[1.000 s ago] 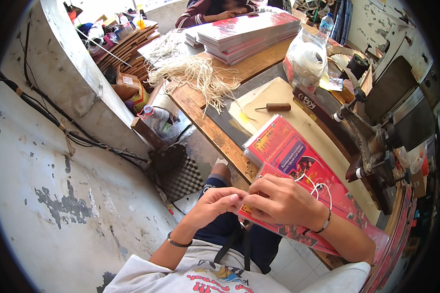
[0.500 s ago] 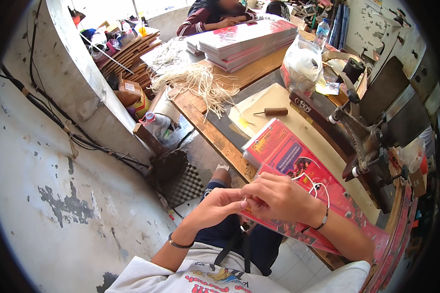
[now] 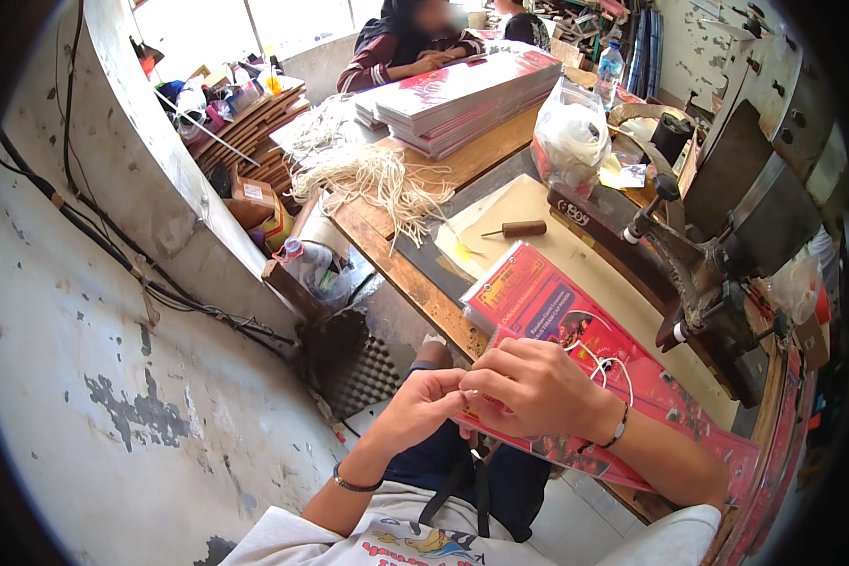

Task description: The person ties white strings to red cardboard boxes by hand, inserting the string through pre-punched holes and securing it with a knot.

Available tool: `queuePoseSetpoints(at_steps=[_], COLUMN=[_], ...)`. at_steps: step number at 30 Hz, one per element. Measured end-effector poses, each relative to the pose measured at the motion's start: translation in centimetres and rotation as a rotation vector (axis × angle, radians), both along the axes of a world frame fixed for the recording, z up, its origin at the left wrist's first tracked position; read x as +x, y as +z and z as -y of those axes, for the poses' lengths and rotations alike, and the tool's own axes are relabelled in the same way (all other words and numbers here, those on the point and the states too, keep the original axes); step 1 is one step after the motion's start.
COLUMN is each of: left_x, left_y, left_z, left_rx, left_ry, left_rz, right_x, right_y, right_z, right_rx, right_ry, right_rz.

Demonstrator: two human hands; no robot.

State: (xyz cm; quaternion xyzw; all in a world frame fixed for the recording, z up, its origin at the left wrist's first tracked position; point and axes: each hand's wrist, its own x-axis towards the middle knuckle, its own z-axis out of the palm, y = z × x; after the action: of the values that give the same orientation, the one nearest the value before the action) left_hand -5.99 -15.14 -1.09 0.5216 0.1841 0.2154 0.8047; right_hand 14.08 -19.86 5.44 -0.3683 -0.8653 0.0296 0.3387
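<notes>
One corner of a glossy red printed sheet [image 3: 543,447] overhanging the wooden table [image 3: 429,294] sits pinched in the left hand [image 3: 418,410]; the right hand [image 3: 536,385] curls there, hold hidden. Likely light and slick, it suits edge gripping.

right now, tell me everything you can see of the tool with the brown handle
The tool has a stubby brown handle, apparently wood, and a thin dark shaft that looks like metal; its tip is too small to make out. It lies on a cream sheet, beyond the red printed sheets, its shaft pointing to the picture's left. Nobody is holding it.
</notes>
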Motion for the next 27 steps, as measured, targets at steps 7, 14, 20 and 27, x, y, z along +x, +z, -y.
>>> queuePoseSetpoints(at_steps=[7, 14, 20, 27], left_x=[-0.1, -0.2, -0.2, 0.2], left_y=[0.9, 0.4, -0.4, -0.7], left_z=[0.7, 0.3, -0.1, 0.0], left_rx=[-0.028, -0.087, -0.129, -0.161], left_ry=[0.071, 0.016, 0.014, 0.034], left_rz=[-0.052, -0.044, 0.017, 0.049], right_x=[0.2, -0.2, 0.3, 2.9], right_y=[0.5, 1.1, 1.6, 0.7], right_z=[0.5, 1.7, 1.8, -0.6], right_rx=[-0.151, -0.336, -0.467, -0.593], right_ry=[-0.035, -0.135, -0.068, 0.174], right_rz=[0.023, 0.142, 0.106, -0.087])
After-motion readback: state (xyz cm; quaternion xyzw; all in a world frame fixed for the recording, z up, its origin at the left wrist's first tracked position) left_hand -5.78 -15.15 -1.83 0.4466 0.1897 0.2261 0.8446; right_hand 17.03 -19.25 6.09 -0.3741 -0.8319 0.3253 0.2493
